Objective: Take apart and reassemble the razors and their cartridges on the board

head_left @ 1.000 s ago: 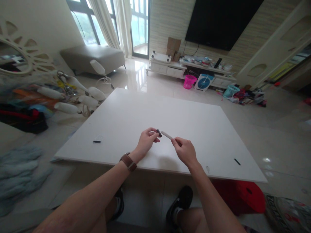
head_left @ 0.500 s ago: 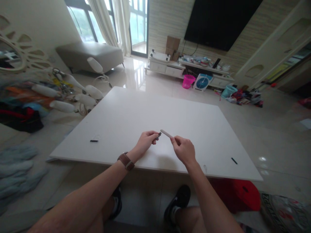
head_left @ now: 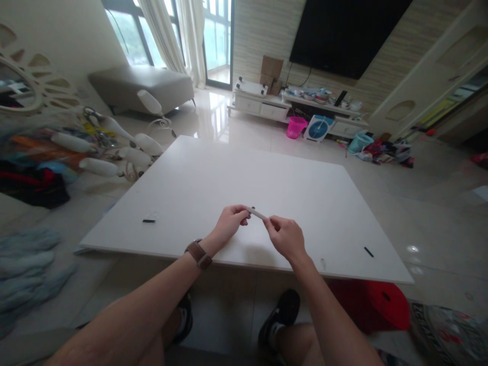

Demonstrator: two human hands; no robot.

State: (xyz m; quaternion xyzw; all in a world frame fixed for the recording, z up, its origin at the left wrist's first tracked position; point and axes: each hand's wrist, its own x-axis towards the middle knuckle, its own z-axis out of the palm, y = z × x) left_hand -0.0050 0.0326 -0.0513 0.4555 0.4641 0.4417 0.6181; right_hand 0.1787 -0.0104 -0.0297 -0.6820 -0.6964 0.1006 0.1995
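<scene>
Over the near middle of the white tabletop (head_left: 213,178), my left hand (head_left: 230,222) pinches a small dark, metallic piece (head_left: 249,215), mostly hidden by the fingers and too small to name. My right hand (head_left: 285,235) is closed on one end of a flat, narrow grey strip (head_left: 258,213), shaped like a nail file. Its far end lies across the small piece at my left fingertips, apparently touching it. A short black strip (head_left: 149,221) rests on the tabletop to the left, and another black strip (head_left: 368,251) lies near the right edge.
A red stool-like object (head_left: 373,305) sits under the tabletop's right front edge, beside a printed bag (head_left: 446,330). At the left stands a lamp with several white shades (head_left: 99,166). A low cabinet (head_left: 251,105) lines the far wall, with a pink basket (head_left: 296,128) before it.
My right hand has moved slightly left, bringing the grey strip's end from just beside the small dark piece to across it. My left hand stays nearly in place.
</scene>
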